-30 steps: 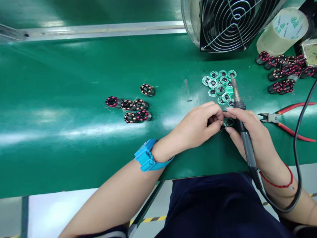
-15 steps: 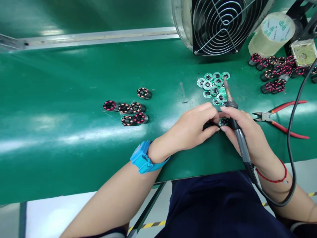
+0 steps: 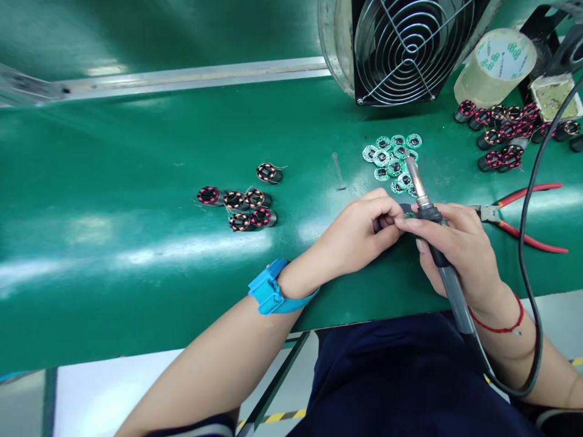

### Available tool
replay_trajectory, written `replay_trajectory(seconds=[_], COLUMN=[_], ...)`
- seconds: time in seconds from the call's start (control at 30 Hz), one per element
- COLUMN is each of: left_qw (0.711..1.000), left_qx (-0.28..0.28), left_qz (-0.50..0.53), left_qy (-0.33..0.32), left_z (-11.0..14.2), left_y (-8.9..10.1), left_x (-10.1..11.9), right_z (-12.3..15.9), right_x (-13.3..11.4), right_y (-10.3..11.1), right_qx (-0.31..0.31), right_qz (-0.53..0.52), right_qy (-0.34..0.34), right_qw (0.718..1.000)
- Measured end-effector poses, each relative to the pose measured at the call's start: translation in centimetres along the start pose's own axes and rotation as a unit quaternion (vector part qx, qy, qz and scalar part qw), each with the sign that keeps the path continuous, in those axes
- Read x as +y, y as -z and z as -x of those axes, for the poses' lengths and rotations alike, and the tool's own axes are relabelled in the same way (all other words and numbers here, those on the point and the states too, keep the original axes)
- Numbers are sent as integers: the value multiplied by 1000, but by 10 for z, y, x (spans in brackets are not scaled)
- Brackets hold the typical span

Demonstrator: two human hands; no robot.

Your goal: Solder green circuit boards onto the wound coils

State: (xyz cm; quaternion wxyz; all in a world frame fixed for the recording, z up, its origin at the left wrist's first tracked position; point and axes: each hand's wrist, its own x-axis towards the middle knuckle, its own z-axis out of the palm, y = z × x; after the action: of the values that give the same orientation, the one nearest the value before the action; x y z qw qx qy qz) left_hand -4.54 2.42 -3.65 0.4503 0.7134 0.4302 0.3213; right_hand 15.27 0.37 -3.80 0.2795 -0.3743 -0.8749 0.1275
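Note:
My left hand (image 3: 357,230) pinches a small round green circuit board (image 3: 409,212), which my right hand's fingers mostly hide. My right hand (image 3: 455,246) grips a soldering iron (image 3: 437,237) with a grey handle, its metal tip (image 3: 411,170) pointing up over a pile of similar round green circuit boards (image 3: 392,161). The hands nearly touch around the small board. Left of them lies a small group of copper coils with pink and black windings (image 3: 241,206).
A wire-guarded fan (image 3: 405,51) stands at the back of the green bench mat (image 3: 113,152). To the right are more coils (image 3: 505,127), a tape roll (image 3: 494,60), a sponge tray (image 3: 551,94), and red-handled cutters (image 3: 523,233). A black cord (image 3: 523,255) crosses them. A blue wrist strap (image 3: 268,294) circles my left wrist.
My right hand has moved left and up, closer to my left hand. Its fingers now cover most of the small board, and the soldering iron has shifted with them.

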Motion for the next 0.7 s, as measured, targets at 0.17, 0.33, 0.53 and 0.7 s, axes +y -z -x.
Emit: replay_trajectory(seconds=[0.17,0.33,0.53,0.7], left_qw=[1000,999,997,996], left_qx=[14,29,32,33], left_qz=[3,-3,-29,-46], left_qy=[21,38,63,72], left_z=[1,1,1,0], left_y=[0,0,-1,-1], left_x=[0,2,7,8], right_z=[-2,-4,-5,0], right_x=[0,0,-4,-5], right_y=[-1,-1,1,2], right_qx=[45,39,96,135], right_qz=[17,2,-55,-73], right_qy=[-13,-15,-47,-76], right_qw=[999,999,993,985])
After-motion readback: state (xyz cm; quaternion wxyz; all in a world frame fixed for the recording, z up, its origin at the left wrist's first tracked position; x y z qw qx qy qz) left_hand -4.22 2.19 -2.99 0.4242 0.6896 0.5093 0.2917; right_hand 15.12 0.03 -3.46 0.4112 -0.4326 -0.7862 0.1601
